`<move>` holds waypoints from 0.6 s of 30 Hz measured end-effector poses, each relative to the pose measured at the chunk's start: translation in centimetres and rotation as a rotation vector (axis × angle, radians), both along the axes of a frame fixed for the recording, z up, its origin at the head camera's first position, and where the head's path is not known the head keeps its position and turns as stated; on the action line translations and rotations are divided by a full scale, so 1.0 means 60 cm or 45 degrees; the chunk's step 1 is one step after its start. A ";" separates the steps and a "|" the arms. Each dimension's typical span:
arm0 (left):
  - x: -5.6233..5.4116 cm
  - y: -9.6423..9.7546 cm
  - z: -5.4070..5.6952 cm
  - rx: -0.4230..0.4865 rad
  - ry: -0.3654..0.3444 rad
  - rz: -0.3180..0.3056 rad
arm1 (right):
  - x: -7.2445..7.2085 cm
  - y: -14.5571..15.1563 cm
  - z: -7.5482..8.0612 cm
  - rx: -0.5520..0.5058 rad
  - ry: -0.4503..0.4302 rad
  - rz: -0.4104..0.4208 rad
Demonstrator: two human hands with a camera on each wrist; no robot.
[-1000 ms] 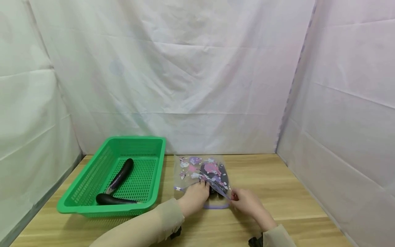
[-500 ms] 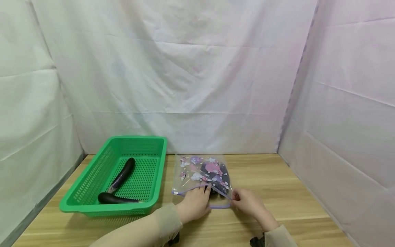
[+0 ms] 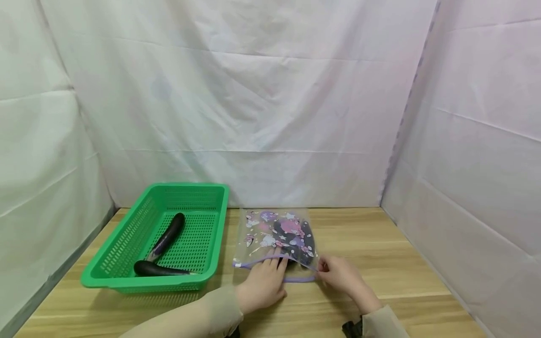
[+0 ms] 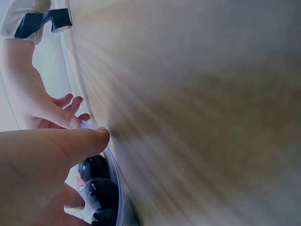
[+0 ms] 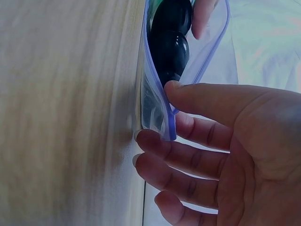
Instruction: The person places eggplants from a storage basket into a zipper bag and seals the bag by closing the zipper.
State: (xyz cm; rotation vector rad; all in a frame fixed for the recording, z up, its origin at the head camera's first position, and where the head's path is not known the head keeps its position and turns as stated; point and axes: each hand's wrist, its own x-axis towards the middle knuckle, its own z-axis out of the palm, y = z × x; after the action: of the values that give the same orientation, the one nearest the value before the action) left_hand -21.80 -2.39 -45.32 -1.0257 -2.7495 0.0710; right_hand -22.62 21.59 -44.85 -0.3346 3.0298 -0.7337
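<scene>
A clear zip bag point(image 3: 258, 230) printed with pink and purple cartoon figures lies on the table, its purple-edged mouth gaping toward me. Dark, glossy eggplants point(image 4: 101, 193) are inside, their rounded ends showing at the mouth. My left hand point(image 3: 264, 284) reaches in under the upper lip, fingers extended over the eggplants. In the left wrist view its thumb stays outside the bag. With thumb and forefinger, my right hand point(image 3: 340, 277) pinches the right corner of the mouth, and its other fingers are loosely spread, as the right wrist view shows.
To the left stands a green perforated basket point(image 3: 226, 225) holding two more eggplants, one long point(image 3: 169, 237) and one lying crosswise point(image 3: 158, 269) near its front wall. White cloth point(image 3: 270, 103) hangs behind and at both sides of the wooden table point(image 3: 363, 230).
My left hand has drawn back slightly toward me and its fingers have straightened. The bag's upper lip has come forward over the eggplants. My right hand keeps its pinch on the corner.
</scene>
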 end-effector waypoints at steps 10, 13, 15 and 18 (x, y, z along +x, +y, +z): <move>0.031 -0.014 0.010 0.016 0.041 -0.019 | 0.002 0.000 0.003 -0.004 0.015 0.018; 0.041 -0.019 0.012 0.013 -0.002 -0.036 | 0.003 -0.001 0.005 0.003 0.022 0.015; 0.048 -0.023 0.012 0.001 -0.028 -0.045 | 0.004 -0.001 0.007 0.005 0.021 0.009; 0.057 -0.029 0.012 -0.025 -0.033 -0.059 | 0.004 -0.002 0.008 0.010 0.021 0.002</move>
State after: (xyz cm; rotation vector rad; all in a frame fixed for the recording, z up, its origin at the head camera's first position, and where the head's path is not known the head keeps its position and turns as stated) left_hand -18.37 -4.13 -44.60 -1.1025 -2.7523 0.0785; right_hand -22.37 21.47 -44.39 -0.3453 3.0467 -0.7225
